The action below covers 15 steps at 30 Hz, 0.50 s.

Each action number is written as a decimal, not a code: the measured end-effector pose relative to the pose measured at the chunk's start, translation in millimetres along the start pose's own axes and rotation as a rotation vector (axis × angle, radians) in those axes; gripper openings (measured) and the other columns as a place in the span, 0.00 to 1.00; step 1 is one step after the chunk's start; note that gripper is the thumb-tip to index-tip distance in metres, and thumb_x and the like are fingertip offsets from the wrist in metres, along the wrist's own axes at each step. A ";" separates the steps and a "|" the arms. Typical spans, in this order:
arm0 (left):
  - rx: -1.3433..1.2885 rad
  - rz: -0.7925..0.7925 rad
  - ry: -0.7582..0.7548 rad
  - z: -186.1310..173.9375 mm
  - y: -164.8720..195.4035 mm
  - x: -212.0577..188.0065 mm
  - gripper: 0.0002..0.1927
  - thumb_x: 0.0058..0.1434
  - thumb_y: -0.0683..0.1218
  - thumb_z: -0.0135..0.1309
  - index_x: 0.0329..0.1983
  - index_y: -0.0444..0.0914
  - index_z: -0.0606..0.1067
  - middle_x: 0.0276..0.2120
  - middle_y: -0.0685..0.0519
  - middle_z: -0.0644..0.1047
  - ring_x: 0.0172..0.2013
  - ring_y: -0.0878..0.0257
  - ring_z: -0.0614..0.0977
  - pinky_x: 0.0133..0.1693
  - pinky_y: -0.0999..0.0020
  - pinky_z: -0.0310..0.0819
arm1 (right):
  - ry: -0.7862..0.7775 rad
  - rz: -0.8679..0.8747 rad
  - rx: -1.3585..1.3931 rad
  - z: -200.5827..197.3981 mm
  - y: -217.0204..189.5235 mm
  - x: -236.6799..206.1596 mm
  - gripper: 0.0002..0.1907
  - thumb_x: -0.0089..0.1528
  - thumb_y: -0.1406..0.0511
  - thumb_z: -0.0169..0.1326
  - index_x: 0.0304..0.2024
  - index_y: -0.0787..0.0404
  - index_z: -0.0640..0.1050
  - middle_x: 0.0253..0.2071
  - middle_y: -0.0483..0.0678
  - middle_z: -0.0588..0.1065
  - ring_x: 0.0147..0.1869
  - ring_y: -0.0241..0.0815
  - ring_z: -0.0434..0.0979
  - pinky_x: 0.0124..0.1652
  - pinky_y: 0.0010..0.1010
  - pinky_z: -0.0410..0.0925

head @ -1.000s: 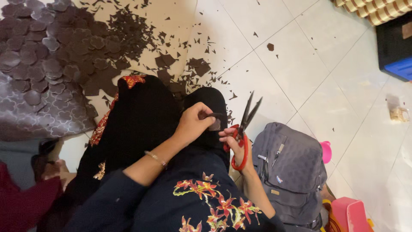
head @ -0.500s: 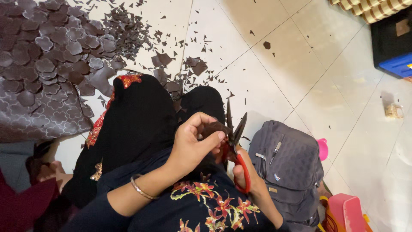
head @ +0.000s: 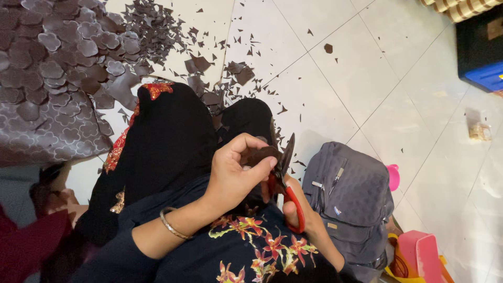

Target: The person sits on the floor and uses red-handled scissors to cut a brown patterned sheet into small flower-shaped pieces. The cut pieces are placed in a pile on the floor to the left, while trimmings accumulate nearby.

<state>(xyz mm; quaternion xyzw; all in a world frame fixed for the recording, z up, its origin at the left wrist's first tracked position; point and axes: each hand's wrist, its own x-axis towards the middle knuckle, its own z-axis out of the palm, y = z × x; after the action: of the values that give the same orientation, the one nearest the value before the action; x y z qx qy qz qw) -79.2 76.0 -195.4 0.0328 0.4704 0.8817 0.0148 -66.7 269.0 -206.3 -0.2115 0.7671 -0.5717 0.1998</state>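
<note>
White floor tiles (head: 367,78), brown scraps (head: 157,26); left hand (head: 236,173) pinches brown piece (head: 260,154), right hand (head: 293,204) grips scissors (head: 285,173).

The scissors (head: 287,188) had red handles. Left of them, dark brown flower-shaped cutouts (head: 57,57) lay on patterned purple-grey fabric (head: 47,136); right of them sat a grey backpack (head: 348,194). The floor (head: 367,78) was cream tile.
</note>
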 end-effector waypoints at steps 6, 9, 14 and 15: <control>-0.100 -0.043 -0.029 -0.2 4.1 0.1 0.08 0.63 0.36 0.58 0.42 0.31 0.72 0.32 0.52 0.80 0.27 0.73 0.79 0.25 0.76 0.78 | -0.024 0.015 0.045 -0.5 2.3 -0.4 0.63 0.49 0.19 0.37 0.53 0.69 0.71 0.31 0.42 0.68 0.32 0.33 0.69 0.36 0.25 0.65; -0.093 -0.066 -0.011 -0.8 2.7 1.8 0.08 0.61 0.36 0.58 0.41 0.32 0.72 0.32 0.53 0.80 0.27 0.72 0.81 0.25 0.75 0.80 | -0.001 0.078 0.093 -1.4 5.6 -3.4 0.64 0.46 0.19 0.39 0.49 0.71 0.72 0.31 0.42 0.68 0.31 0.32 0.69 0.32 0.24 0.65; -0.017 -0.023 -0.010 -3.2 -1.5 4.1 0.09 0.61 0.36 0.60 0.43 0.32 0.75 0.33 0.54 0.80 0.29 0.73 0.79 0.30 0.79 0.74 | 0.021 0.150 0.164 -3.6 4.8 -4.9 0.66 0.42 0.18 0.43 0.49 0.72 0.72 0.29 0.42 0.68 0.27 0.31 0.67 0.29 0.23 0.65; -0.017 -0.018 -0.011 -3.8 -1.6 4.5 0.09 0.61 0.36 0.61 0.44 0.32 0.75 0.33 0.55 0.80 0.30 0.74 0.79 0.32 0.79 0.75 | 0.021 0.160 0.158 -4.8 3.7 -4.9 0.66 0.41 0.18 0.43 0.48 0.71 0.73 0.28 0.41 0.68 0.27 0.30 0.67 0.29 0.22 0.64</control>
<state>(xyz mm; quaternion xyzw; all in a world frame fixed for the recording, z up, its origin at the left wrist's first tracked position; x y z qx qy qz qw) -83.9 74.1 -198.7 0.0332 0.4632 0.8853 0.0254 -65.6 276.5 -208.3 -0.1271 0.7361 -0.6148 0.2530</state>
